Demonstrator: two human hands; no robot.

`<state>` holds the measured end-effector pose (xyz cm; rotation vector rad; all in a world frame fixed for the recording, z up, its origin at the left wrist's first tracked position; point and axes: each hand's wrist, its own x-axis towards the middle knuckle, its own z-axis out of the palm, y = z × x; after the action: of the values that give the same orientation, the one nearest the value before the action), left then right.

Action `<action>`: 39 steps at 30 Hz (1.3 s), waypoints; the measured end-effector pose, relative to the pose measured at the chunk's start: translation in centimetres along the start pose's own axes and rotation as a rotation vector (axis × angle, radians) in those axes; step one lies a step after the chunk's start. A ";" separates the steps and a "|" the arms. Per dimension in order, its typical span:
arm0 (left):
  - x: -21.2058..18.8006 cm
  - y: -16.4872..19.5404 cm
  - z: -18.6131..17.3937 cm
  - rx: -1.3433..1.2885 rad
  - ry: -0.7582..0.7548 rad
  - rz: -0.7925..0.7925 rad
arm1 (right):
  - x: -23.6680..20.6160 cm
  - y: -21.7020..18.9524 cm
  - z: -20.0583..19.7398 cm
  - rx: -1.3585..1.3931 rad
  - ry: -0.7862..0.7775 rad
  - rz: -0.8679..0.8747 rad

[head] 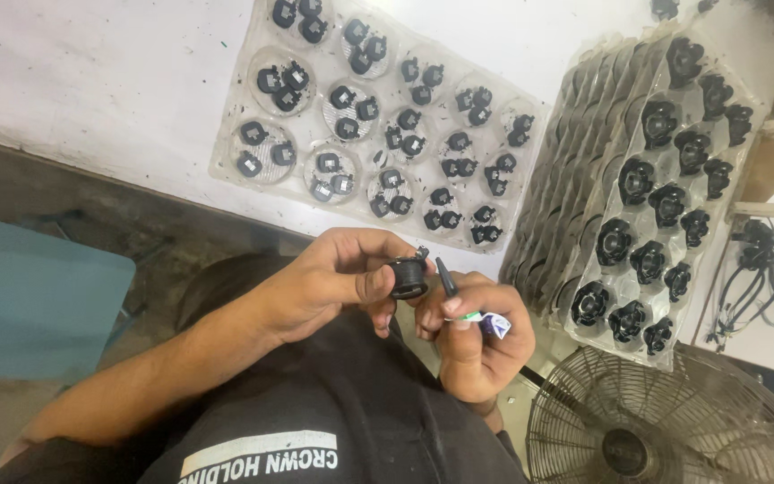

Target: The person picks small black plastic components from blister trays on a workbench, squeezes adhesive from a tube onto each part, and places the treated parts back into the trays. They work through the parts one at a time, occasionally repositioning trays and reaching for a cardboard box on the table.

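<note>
Left to right, with clock directions taken across the view.

At nine o'clock: a pale blue seat edge (33, 300), out of the work. At eleven to twelve: a clear plastic blister tray (235, 175) on the white table (91, 72), its round wells holding small black clip parts in twos and threes.

At centre: left hand (347, 278) pinching the small black round plastic cap (408, 277) between thumb and fingers, open face turned toward three o'clock. Just beside it, right hand (475, 345) closed around a small white and blue squeeze tube (493, 323), its black tapered nozzle (446, 277) pointing up toward twelve, close to the cap's rim but apparently not touching.

To do it well, probably: cap held steady, wrists braced against the body, nozzle tip brought to the rim before any squeeze, pressure light so little comes out, fingers kept off the open face.

At two to three o'clock: a leaning stack of clear trays (548, 224) filled with larger black round caps (649, 262). At three: black cable bundle (759, 269). At five: wire fan guard (674, 430).
</note>
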<state>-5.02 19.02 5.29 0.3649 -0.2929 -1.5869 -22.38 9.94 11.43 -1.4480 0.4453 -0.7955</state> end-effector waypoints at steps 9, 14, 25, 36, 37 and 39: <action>0.3 1.0 0.4 -0.006 0.027 -0.086 | 1.4 -0.7 -0.5 -0.232 -0.161 -0.054; 0.5 0.9 0.4 -0.011 0.016 -0.083 | 2.1 -0.8 -0.5 -0.263 -0.188 -0.062; 0.8 0.2 -0.4 -0.038 0.030 -0.113 | 1.5 -0.8 -0.5 -0.297 -0.149 -0.031; 1.0 -0.3 -1.3 -0.054 0.009 -0.111 | 1.4 -1.2 -1.0 -0.259 -0.153 0.083; 1.2 -0.4 -1.5 -0.055 0.025 -0.116 | 1.5 -1.3 -1.2 -0.265 -0.141 0.156; 1.5 -0.3 -1.7 -0.044 0.094 -0.101 | 1.6 -1.4 -1.6 -0.273 -0.118 0.303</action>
<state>-4.67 17.60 3.50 0.4244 -0.1695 -1.6675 -22.71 7.83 12.93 -1.6201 0.6845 -0.4150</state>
